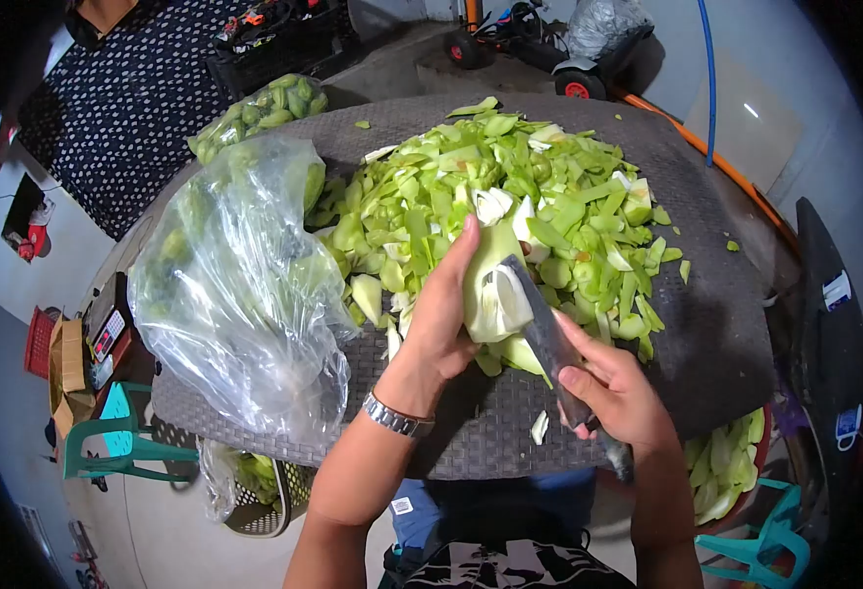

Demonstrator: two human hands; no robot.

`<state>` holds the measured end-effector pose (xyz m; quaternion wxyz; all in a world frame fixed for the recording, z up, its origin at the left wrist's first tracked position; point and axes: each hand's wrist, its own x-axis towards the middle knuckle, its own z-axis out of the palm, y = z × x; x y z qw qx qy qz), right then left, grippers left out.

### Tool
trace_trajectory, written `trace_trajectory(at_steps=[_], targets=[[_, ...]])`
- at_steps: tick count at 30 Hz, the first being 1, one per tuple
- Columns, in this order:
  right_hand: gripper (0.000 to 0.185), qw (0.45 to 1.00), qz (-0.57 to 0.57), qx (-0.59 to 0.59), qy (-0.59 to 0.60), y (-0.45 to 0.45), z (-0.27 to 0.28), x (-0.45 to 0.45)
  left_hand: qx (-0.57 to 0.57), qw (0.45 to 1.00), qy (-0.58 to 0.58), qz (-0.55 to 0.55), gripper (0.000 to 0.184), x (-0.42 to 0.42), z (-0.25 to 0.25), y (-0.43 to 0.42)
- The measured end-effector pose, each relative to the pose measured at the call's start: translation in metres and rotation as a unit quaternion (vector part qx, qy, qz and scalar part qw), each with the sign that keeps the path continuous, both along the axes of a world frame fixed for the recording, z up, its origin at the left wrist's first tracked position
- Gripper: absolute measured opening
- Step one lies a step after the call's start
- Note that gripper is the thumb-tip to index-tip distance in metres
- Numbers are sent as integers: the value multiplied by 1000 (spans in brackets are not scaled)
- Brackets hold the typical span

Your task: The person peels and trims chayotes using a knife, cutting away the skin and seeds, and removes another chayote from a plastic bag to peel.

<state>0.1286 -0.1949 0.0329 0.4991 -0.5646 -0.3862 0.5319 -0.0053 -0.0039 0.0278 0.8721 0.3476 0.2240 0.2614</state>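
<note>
My left hand (438, 319) is wrapped around a peeled, pale green fruit (497, 250), which looks like an unripe mango. Its near end is cut, baring a white inside. A knife (541, 329) with a dark grey blade is in my right hand (613, 388), fingers closed on its lower part. The blade lies against the fruit's right side, tip pointing away from me. Beyond both hands spreads a big heap of green peelings (569, 206) with white pieces among them. A small white scrap (539, 427) lies near the table's front edge.
A clear plastic bag (245, 294) of green fruit stands left on the woven-top table (716, 363), another bag (274, 108) behind it. A person (137, 108) in a patterned top is at the far left. Below are a basket (260, 515), a tub of pale slices (726, 466) and green chairs (122, 432).
</note>
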Motion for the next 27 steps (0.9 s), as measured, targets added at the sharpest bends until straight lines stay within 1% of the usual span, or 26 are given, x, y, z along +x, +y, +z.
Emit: trace_trajectory(at_steps=[1, 2, 3, 4, 5, 6, 7, 8, 9, 10, 11, 13, 16, 19, 20, 23, 27], targets=[[61, 999, 6, 2, 53, 1, -5, -1, -36, 999, 2, 2, 56, 1, -3, 2], [61, 989, 0, -8, 149, 2, -8, 1, -72, 997, 4, 5, 55, 3, -5, 3], [61, 969, -4, -18, 245, 2, -11, 4, -109, 994, 7, 10, 54, 4, -6, 4], [61, 941, -6, -27, 337, 3, -12, 5, -115, 993, -8, 23, 53, 4, -4, 3], [57, 940, -25, -16, 339, 6, -8, 6, -118, 993, -21, 20, 53, 2, -9, 6], [57, 976, -66, -14, 206, 8, -6, 5, -122, 992, -35, 17, 53, 1, -16, 11], [57, 992, -107, -10, 68, 10, -6, 4, -126, 991, -50, 12, 53, 1, -21, 14], [57, 968, -153, 40, -196, 12, -7, 4, -116, 991, -53, 34, 54, 0, -25, 16], [57, 871, -189, 87, -445, 14, -10, 4, -110, 991, -46, 59, 55, 0, -22, 15], [58, 709, -209, 125, -662, 14, -12, 4, -105, 990, -39, 85, 55, 0, -19, 14], [58, 727, -205, 104, -647, 11, -10, 4, -99, 988, -33, 111, 55, 0, -17, 13], [59, 761, -194, 65, -615, 3, -2, 3, -105, 986, -77, 108, 57, -1, -17, 13], [60, 803, -132, 98, -573, -6, 10, -14, -113, 978, -117, 128, 58, -2, -16, 9], [65, 782, -97, 132, -602, -9, 2, -37, -123, 971, -146, 145, 59, -1, -22, 8], [71, 784, -87, 126, -601, -9, 4, -43, -133, 968, -148, 151, 59, 0, -21, 7], [74, 803, -79, 122, -578, -10, -2, -49, -137, 965, -154, 161, 60, 0, -20, 6], [77, 799, -73, 114, -586, -13, -2, -52, -110, 966, -135, 190, 63, 2, -17, 2]])
